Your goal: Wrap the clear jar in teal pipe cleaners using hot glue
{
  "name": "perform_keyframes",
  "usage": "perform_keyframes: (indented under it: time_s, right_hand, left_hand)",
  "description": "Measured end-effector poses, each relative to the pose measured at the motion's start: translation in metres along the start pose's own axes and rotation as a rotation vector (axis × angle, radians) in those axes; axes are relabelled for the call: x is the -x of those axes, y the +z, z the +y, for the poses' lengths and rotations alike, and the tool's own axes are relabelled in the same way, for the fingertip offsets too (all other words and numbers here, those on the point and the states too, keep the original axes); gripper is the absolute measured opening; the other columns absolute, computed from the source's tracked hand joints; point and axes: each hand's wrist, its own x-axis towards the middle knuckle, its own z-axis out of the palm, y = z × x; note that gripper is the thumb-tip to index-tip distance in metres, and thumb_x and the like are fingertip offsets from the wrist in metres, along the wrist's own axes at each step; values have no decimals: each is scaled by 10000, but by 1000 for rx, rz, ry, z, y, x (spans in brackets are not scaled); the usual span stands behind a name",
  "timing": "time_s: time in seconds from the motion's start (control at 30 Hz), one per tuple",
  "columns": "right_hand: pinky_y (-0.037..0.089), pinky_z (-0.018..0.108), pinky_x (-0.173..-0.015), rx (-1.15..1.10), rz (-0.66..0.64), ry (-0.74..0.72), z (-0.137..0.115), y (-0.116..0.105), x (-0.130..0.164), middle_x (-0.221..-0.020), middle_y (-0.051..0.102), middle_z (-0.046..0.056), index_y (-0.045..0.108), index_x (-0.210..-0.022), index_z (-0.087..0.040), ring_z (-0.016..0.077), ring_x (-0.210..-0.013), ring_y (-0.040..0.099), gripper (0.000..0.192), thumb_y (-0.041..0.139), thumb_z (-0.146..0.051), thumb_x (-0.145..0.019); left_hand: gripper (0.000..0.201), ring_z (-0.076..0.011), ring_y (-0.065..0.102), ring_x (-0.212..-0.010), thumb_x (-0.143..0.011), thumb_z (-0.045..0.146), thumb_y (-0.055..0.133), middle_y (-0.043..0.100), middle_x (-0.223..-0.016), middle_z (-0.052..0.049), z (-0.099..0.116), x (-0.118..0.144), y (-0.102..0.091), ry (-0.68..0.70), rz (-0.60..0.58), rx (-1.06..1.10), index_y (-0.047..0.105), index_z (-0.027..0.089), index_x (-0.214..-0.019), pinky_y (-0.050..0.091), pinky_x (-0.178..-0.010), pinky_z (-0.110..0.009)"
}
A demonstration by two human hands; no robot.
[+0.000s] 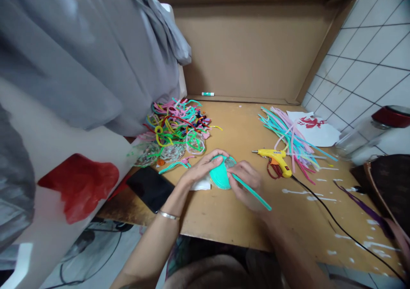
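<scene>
A: What are the hands on?

B: A teal coil [220,179], flat on the bench [224,220], near the middle. The left hand [205,166] lies over its far-left edge, fingers spread and pressing down, likely to keep the winding from springing loose.

A: And the right?

B: The right hand [245,179] has its grip pressed together, pinching a teal strip [253,193] where it meets the coil. The free end trails off toward the near right, so the strip lies along the rim.

A: Anything under the coil?

B: A white scrap [201,185] pokes out at its left, touching it. I can't tell what it is.

A: What else is out?

B: A yellow glue gun [276,157] lies just right of the hands, nozzle pointing left, its black cord [336,225] running off to the near right. White blobs dot the bench around it. Beyond the gun lies a sheaf of straight strips [293,139], kept tidy; to the far left a tangled pile [177,124] of bent coloured ones. A phone [150,188] sits at the left edge, and a glue stick [208,94] lies against the cardboard wall [243,50] at the back.
</scene>
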Motion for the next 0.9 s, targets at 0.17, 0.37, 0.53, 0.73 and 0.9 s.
perform_keyframes:
  time_s: [0.17, 0.37, 0.53, 0.73, 0.9]
  right_hand:
    - [538, 303, -701, -9, 5, 12, -1, 0, 0, -856, 644, 46, 671, -930, -245, 160, -787, 632, 161, 534, -171, -887]
    - [527, 302, -715, 21, -16, -6, -1, -2, -1, -862, 643, 53, 655, -903, -224, 157, -795, 623, 146, 531, -149, -883]
    - [524, 303, -715, 32, -35, 2, -2, -3, 0, -873, 655, 55, 660, -922, -229, 162, -797, 626, 159, 532, -149, -874]
    - [519, 307, -703, 34, -19, -4, -1, 0, 1, -851, 635, 55, 649, -921, -224, 162, -776, 612, 147, 520, -160, -890]
    - [517, 310, -712, 48, -11, -9, 1, 2, 2, -840, 636, 47, 643, -913, -234, 169, -797, 615, 149, 517, -156, -887]
  left_hand:
    - [476, -252, 539, -1132, -872, 586, 547, 609, -1204, -84, 0, 1, -1, -7, -10, -5, 600, 202, -1148, 415, -987, -355]
    - [458, -247, 533, -1155, -884, 580, 527, 609, -1228, -86, 1, 1, -1, 2, -3, -22, 612, 203, -1130, 405, -1002, -348]
    - [492, -257, 528, -1167, -837, 592, 588, 603, -1235, -85, 1, 1, -1, -14, 0, -14, 606, 204, -1138, 409, -998, -352]
    - [492, -254, 531, -1159, -804, 564, 645, 606, -1228, -76, 2, 1, -1, -24, -5, -18, 596, 206, -1139, 421, -977, -343]
    - [481, -244, 536, -1136, -807, 540, 653, 605, -1215, -73, 3, 1, 0, -30, -5, -23, 582, 205, -1146, 422, -960, -336]
